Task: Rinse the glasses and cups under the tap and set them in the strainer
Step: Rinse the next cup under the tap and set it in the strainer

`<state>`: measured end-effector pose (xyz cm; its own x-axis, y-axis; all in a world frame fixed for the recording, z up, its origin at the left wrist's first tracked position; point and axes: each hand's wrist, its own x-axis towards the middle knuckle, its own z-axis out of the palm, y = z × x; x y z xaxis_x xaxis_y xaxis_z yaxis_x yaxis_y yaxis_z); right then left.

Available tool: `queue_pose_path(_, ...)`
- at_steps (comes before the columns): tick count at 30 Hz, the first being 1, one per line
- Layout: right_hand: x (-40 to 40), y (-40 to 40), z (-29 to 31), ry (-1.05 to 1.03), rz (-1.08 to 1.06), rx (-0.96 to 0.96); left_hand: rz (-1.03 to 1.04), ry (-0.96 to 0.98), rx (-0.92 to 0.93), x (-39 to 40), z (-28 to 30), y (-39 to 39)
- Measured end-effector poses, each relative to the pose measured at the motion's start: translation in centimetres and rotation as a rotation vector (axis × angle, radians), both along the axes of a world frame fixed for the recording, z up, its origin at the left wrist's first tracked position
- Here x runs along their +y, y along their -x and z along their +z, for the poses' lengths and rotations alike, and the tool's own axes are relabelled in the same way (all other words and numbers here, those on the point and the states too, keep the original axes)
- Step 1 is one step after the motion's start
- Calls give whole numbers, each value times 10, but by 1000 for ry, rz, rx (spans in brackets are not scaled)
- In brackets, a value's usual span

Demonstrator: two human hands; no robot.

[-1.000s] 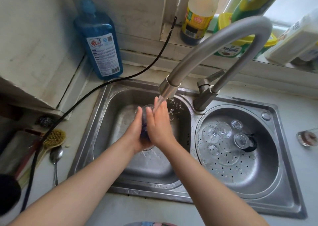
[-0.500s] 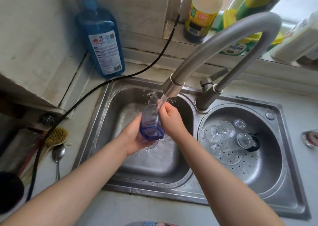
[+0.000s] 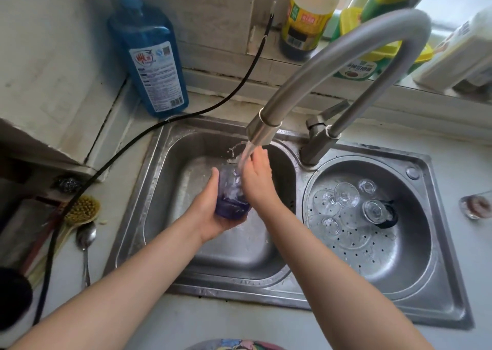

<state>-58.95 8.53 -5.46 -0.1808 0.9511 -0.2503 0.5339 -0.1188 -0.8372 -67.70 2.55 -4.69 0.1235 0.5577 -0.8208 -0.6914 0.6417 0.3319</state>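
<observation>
Left hand (image 3: 210, 213) is gripping the purple glass (image 3: 231, 197) under the running tap (image 3: 262, 130); right hand (image 3: 257, 175), fingers straight, is resting against the glass's rim.

Left hand (image 3: 210, 211) grips blue glass (image 3: 231, 197) under running tap (image 3: 262, 131) (water splashing); right hand (image 3: 257, 176) touches glass side.

The left hand (image 3: 210, 211) holds a glass (image 3: 232, 195) under the tap (image 3: 262, 131) over the left basin (image 3: 165, 189), with upturned glasses (image 3: 346, 195) in the strainer (image 3: 399, 256) to its right.
</observation>
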Motion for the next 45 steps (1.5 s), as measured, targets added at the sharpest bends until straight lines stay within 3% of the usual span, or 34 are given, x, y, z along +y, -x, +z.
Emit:
queue_pose_path(2, 1, 2, 3, 20, -51, 32, 1, -7, 2, 0, 1, 2)
queue_pose_path(7, -35, 9, 7, -176, 140, 4, -22, -18, 0, -1, 1, 10)
queue_pose_path(10, -24, -2, 17, -3, 100, 118, 2, -51, -44, -4, 0, 16)
queue_pose_path(13, -10, -17, 31, 54, 232, 169, -66, -135, -35, -5, 8, 21)
queue_pose_path(15, -7, -23, 38, 24, 295, 173, -158, -229, 140, -5, 9, 22)
queue_pose_path(18, 0, -25, 38, -27, 315, 113, -316, -442, 619, -5, 7, 30)
queue_pose_path(21, 3, -24, 34, -93, 315, 13, -537, -610, 945, -8, 12, 42)
queue_pose_path(24, -3, -16, 36, -138, 285, -43, -823, -584, 1252, -8, 17, 30)
queue_pose_path(26, -10, -10, 36, -184, 274, -93, -728, -584, 1402, -3, 8, 16)
queue_pose_path(29, -22, -16, 33, -238, 498, -148, -516, -669, 1468, 3, -6, 14)
queue_pose_path(31, -25, -30, 31, -264, 689, -104, -535, -705, 1459, 3, -11, 23)
queue_pose_path(33, -19, -48, 28, -308, 919, -180, -611, -782, 1499, 3, -14, 27)
queue_pose_path(36, 7, -66, 22, -632, 1237, -496, -633, -830, 1447, 1, -12, 26)
queue_pose_path(39, 22, -69, 20, -874, 1281, -612, -622, -870, 1437, 5, -8, 28)
queue_pose_path(42, 2, -54, 20, -707, 1179, -634, -623, -888, 1427, 11, -7, 34)
queue_pose_path(45, -18, -30, 34, -184, 967, -443, -620, -868, 1390, 7, -15, 36)
